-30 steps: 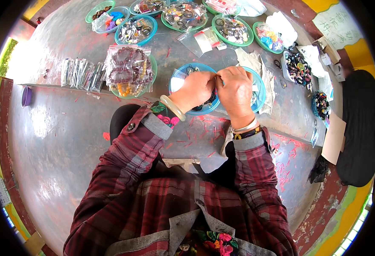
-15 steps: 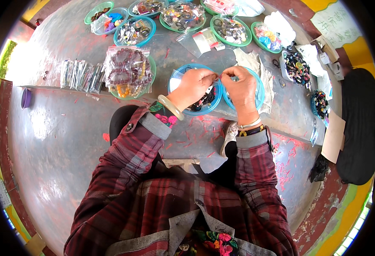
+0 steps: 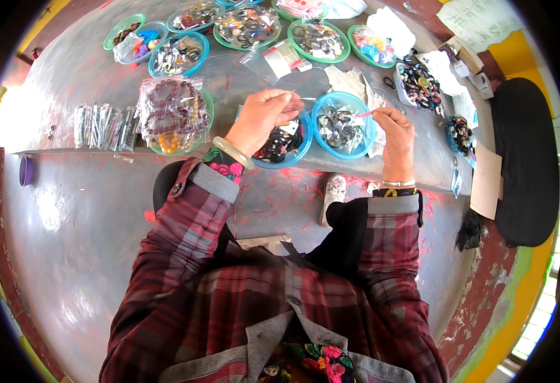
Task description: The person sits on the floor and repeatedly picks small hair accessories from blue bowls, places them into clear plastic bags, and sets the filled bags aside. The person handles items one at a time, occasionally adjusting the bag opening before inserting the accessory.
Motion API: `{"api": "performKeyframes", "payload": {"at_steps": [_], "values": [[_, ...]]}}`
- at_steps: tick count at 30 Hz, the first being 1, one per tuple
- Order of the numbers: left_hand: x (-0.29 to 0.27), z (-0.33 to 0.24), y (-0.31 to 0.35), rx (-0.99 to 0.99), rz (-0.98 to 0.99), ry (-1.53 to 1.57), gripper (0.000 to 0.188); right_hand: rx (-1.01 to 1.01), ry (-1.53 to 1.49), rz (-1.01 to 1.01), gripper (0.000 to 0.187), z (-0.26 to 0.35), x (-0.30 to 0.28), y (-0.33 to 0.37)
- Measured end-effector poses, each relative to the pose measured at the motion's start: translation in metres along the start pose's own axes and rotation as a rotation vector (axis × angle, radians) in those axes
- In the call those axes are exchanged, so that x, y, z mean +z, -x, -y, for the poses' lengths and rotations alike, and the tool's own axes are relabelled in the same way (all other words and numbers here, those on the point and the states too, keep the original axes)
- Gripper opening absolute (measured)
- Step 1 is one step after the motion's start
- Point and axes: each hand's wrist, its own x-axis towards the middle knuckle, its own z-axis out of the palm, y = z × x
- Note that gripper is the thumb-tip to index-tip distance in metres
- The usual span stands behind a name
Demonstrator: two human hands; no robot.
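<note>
My left hand (image 3: 261,118) is raised over the left blue bowl, its fingers pinched together; a thin pale sliver shows at the fingertips, too small to name. My right hand (image 3: 395,131) is apart from it, off the right side of the other blue bowl, pinching a thin pinkish-red strip (image 3: 365,115) that points left over the rim. The left blue bowl (image 3: 286,165) holds dark, cord-like pieces with white bits, partly hidden by my left hand. In the right blue bowl (image 3: 344,155) lie several small dark and silvery pieces in clear wrapping.
Bagged beads (image 3: 173,112) lie on a green bowl to the left, beside a row of slim clear packets (image 3: 104,127). Several filled bowls, including a green one (image 3: 318,59), stand farther back. A white basket (image 3: 402,89) holds dark trinkets. Red scraps litter the floor and ledge.
My hands, together at the fingertips before, have moved apart, the right one going rightward with the red strip. The whole view has shifted a little, and the right bowl is now uncovered.
</note>
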Motion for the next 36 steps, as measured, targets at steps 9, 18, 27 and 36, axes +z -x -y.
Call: {"api": "performKeyframes", "payload": {"at_steps": [9,18,27,36], "values": [[-0.005,0.005,-0.004,0.021,0.094,-0.034,0.026,0.035,0.969,-0.315,0.017,-0.099,-0.187,0.077],[-0.01,0.01,-0.006,-0.015,0.1,-0.095,0.026,0.407,1.182,-0.304,0.026,-0.168,-0.256,0.186],[-0.009,0.007,-0.001,-0.021,0.077,-0.134,0.027,1.002,0.612,0.19,0.042,-0.133,-0.295,0.225],[0.006,0.013,-0.011,-0.05,0.117,-0.145,0.026,0.74,1.164,0.259,0.026,-0.156,-0.375,0.268]]}}
